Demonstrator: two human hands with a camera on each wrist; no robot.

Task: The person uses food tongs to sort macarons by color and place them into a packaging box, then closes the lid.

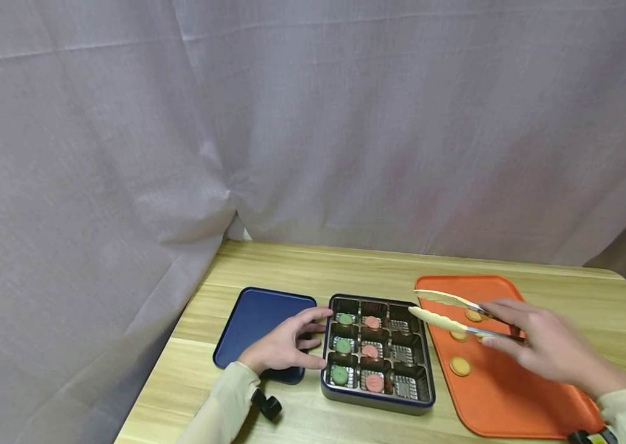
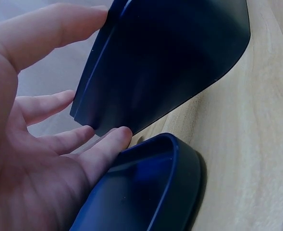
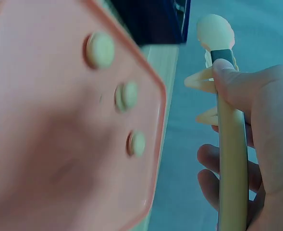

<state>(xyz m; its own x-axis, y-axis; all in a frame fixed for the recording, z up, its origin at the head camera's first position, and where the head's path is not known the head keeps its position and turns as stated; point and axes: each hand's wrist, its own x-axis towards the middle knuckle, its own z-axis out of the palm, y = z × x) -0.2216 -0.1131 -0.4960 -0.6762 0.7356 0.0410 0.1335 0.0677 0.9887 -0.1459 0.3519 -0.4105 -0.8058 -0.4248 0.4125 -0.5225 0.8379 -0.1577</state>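
Note:
A dark blue box [image 1: 428, 394] with nine compartments sits mid-table. Its left column holds green sweets [image 1: 339, 374], its middle column pink sweets [image 1: 374, 382], and its right column shows only foil liners. My left hand [image 1: 307, 336] lies on the blue lid [image 1: 257, 314], with straight fingers touching the box's left wall [image 2: 155, 72]. My right hand [image 1: 504, 330] grips cream tongs [image 1: 446, 311]. Their tips are spread apart over the box's far right corner and hold nothing. Three round yellow cookies [image 1: 461, 366] lie on the orange tray [image 1: 512, 394].
A grey curtain hangs behind and to the left of the wooden table [image 1: 313, 265]. The tray [image 3: 50, 159] lies right of the box, and the tray's near half is bare. A small black object [image 1: 267, 404] sits by my left wrist.

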